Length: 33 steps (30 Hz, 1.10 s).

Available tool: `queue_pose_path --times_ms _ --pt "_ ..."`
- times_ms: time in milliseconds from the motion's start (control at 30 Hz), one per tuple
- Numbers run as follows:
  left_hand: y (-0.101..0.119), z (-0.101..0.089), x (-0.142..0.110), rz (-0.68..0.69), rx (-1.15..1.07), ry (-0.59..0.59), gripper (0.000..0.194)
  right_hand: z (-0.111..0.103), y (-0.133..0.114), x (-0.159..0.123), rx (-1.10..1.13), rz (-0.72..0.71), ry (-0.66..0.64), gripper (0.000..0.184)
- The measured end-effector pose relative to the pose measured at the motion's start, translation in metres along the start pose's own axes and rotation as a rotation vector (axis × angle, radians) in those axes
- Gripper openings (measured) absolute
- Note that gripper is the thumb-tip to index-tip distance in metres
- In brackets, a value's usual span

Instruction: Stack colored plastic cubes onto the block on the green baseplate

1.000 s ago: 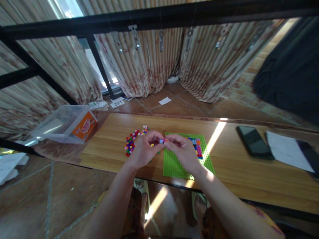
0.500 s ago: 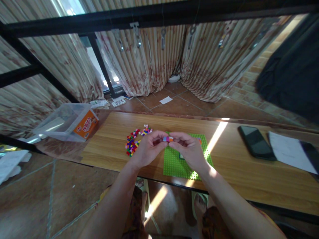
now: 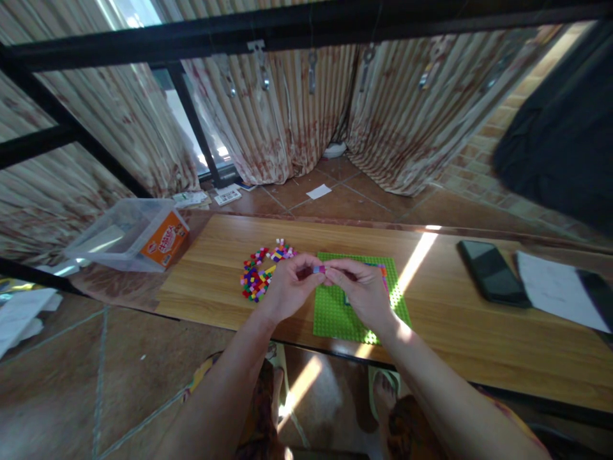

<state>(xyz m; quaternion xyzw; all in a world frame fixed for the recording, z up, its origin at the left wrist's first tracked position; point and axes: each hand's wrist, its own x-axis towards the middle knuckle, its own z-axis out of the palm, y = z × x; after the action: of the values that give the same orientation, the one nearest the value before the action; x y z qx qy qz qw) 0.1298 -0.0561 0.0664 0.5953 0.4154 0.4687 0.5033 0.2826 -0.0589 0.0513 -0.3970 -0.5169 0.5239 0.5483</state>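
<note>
Between the fingertips of both hands is a small row of joined toy bricks (image 3: 319, 269), with blue and purple showing; its right end is hidden by fingers. My left hand (image 3: 290, 287) pinches it from the left, and my right hand (image 3: 361, 287) pinches it from the right. Below and behind my right hand lies a green studded baseplate (image 3: 335, 316). Some coloured bricks (image 3: 384, 271) stand on the plate, partly covered by that hand. Left of my left hand, many loose bricks (image 3: 253, 281) in mixed colours form a pile on the wooden table (image 3: 205, 275).
A clear plastic bin (image 3: 122, 236) with an orange label sits beyond the table's left end. To the right lie a black phone (image 3: 493, 271) and a white paper sheet (image 3: 555, 287) with a dark object on it. A black metal bar (image 3: 306, 29) crosses above, before curtains.
My right fingers have shifted left over the brick row, covering its orange and white end. Both hands stay close together at nearly the same place.
</note>
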Motion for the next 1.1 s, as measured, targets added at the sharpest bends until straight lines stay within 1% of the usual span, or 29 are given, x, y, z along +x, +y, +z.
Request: queue_pose_path --times_ms 267,400,533,733,867,1100 --pt "-0.0004 -0.0015 -0.0006 -0.062 -0.037 -0.004 0.023 -0.0001 0.0061 -0.0021 0.003 -0.002 -0.009 0.015" --pt "-0.0042 -0.0028 0.0004 -0.077 -0.054 -0.005 0.023 0.0007 0.0060 -0.0025 0.040 0.038 0.008 0.017" --pt "-0.0050 -0.0037 0.0001 -0.088 -0.045 0.010 0.021 0.0019 0.0040 -0.0029 0.067 0.074 0.015 0.016" --pt "-0.0058 -0.0025 -0.0014 -0.106 -0.063 0.033 0.020 0.0022 0.0046 -0.0040 0.090 0.089 0.018 0.015" --pt "-0.0079 -0.0027 -0.0011 -0.116 -0.083 0.041 0.021 0.0027 0.0069 -0.0045 0.109 0.092 0.026 0.017" --pt "-0.0066 -0.0030 -0.0007 -0.111 -0.045 0.055 0.020 0.0042 0.0094 -0.0040 0.149 0.128 0.043 0.025"
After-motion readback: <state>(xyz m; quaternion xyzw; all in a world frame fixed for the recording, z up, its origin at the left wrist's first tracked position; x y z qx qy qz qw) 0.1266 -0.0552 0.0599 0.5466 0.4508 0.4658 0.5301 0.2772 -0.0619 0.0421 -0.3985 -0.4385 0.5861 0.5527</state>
